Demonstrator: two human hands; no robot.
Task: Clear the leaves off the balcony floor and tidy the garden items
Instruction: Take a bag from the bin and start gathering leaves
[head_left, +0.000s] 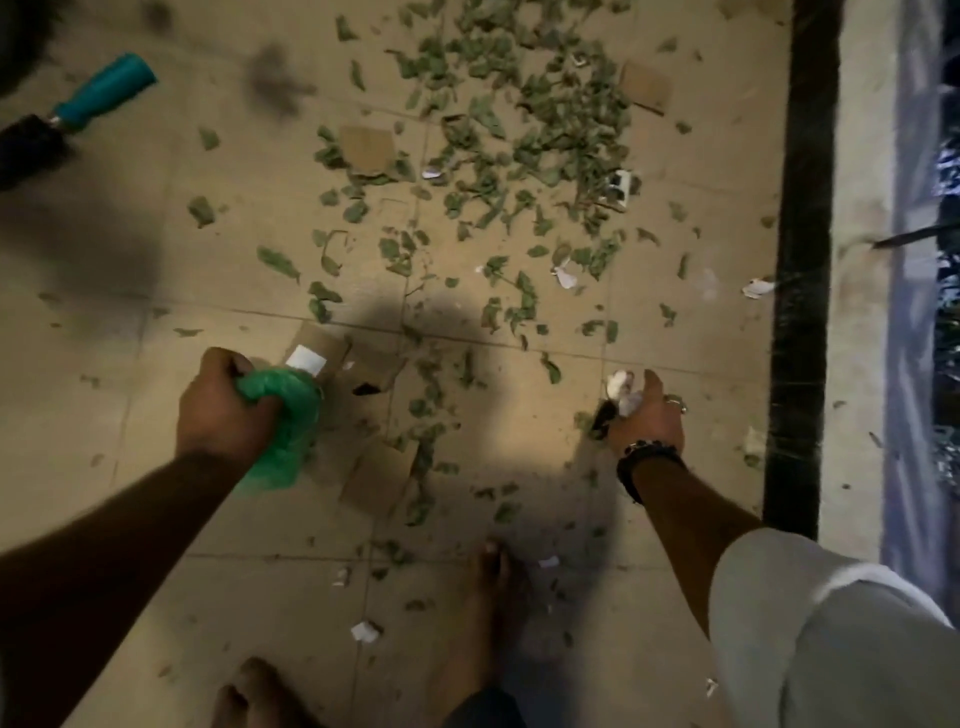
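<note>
Green leaves (519, 135) lie scattered over the tan tiled balcony floor (182, 270), thickest at the top centre, thinner toward my feet. My left hand (223, 410) is shut on a bunched green plastic bag (283, 426) that hangs below the fist. My right hand (647, 415), with a dark bracelet at the wrist, holds a small clump of white paper scraps and dark leaves (621, 397) just above the floor. Brown cardboard pieces (366, 148) lie among the leaves, some beside the bag.
A brush with a teal handle and black bristles (104, 85) lies at the top left. A black strip (800, 260) and pale ledge (857, 208) run along the right edge. White paper bits (756, 287) dot the floor. My bare feet (483, 623) stand at the bottom.
</note>
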